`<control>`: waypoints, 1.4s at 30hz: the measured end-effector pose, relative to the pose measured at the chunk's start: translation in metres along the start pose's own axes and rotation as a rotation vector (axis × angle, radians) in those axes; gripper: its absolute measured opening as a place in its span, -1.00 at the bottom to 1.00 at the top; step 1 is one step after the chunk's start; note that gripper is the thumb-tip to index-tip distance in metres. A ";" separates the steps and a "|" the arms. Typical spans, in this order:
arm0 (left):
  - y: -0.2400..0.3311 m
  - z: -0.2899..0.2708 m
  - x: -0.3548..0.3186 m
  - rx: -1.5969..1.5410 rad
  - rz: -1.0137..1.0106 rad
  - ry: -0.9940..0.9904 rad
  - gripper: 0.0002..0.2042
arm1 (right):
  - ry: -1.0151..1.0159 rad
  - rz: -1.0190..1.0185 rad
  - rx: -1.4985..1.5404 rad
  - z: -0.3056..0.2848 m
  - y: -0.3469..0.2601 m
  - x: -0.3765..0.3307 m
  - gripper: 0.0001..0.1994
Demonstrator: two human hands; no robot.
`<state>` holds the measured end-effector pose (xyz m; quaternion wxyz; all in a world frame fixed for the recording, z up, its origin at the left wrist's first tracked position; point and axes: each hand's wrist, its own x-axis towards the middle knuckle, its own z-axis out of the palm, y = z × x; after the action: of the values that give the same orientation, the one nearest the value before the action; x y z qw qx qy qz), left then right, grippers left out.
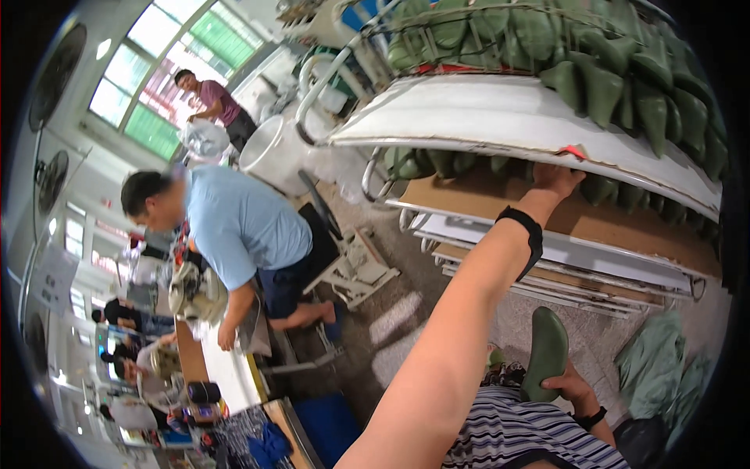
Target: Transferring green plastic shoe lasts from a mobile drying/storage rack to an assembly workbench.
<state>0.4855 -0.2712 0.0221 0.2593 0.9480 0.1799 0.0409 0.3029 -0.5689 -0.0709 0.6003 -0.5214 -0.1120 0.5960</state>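
Observation:
My right hand (574, 387), at the lower right, is closed around a dark green shoe last (547, 348). The last stands roughly upright against my striped shirt, and a black band circles that wrist. My left arm stretches up and away to a shelf rack. There, my left hand (556, 178) reaches in just under the edge of a white shelf board (469, 117), close to green shoe lasts (601, 190) lying on the brown board (469, 199) below. The shelf edge and shadow hide most of its fingers, so any grip is unclear.
More green lasts (594, 86) crowd the top shelf. Lower boards (562, 258) of the rack stick out beneath. Green cloth or sacking (652, 363) lies on the floor at right. To the left, a person in a light blue shirt (242, 223) bends over a sewing machine (195, 293).

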 end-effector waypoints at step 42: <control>-0.069 0.117 -0.968 -1.709 -0.639 2.598 -0.64 | -1.397 1.044 -0.820 0.570 0.332 0.003 -0.49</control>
<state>-0.4182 -0.6226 -0.0986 -0.3670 0.2248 -0.3780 -0.8197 -0.3264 -0.3699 -0.0791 -0.1718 -0.2024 -0.3975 0.8784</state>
